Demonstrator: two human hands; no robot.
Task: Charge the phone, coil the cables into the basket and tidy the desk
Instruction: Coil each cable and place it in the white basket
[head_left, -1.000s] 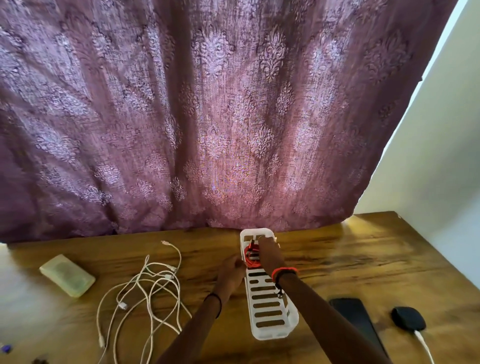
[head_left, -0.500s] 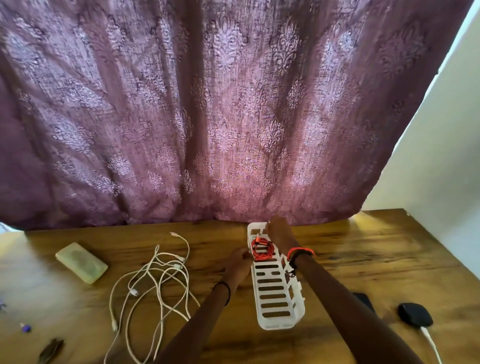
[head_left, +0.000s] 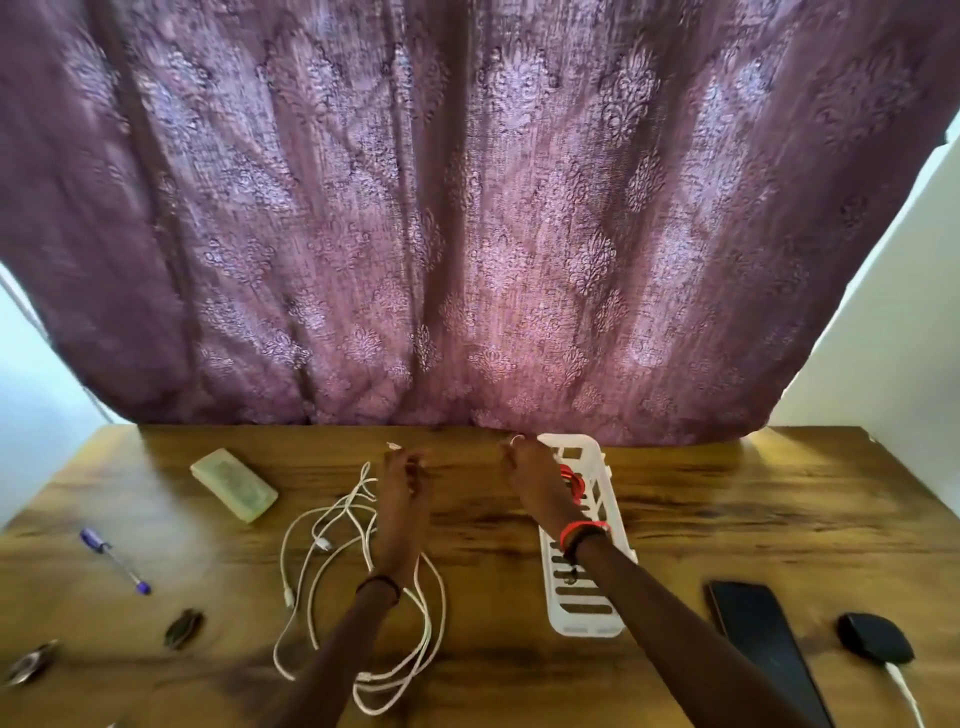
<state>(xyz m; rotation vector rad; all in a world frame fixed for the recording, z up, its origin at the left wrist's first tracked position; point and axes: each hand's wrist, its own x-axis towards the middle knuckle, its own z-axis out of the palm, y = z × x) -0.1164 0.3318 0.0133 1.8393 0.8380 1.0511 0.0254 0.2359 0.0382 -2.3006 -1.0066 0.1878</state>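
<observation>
Fingers of the left hand (head_left: 402, 480) have left the basket (head_left: 597, 618) and now hover loosely spread, empty, over the white cables (head_left: 358, 525) on the surface; the right hand (head_left: 535, 475), open, withdraws, the red cable (head_left: 574, 480) coiled inside: white cables likely next.

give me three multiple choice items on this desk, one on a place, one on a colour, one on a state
1. Where is the pen?
A. on the desk's left part
B. in the basket
C. under the phone

2. What colour is the cable coiled in the basket?
A. white
B. red
C. black

3. How do the white cables lie?
A. coiled in the basket
B. plugged into the phone
C. loose and tangled on the desk

Answers: 1 A, it lies far left on the wood. 2 B, the red cable shows there. 3 C, they sprawl under the left hand.
</observation>
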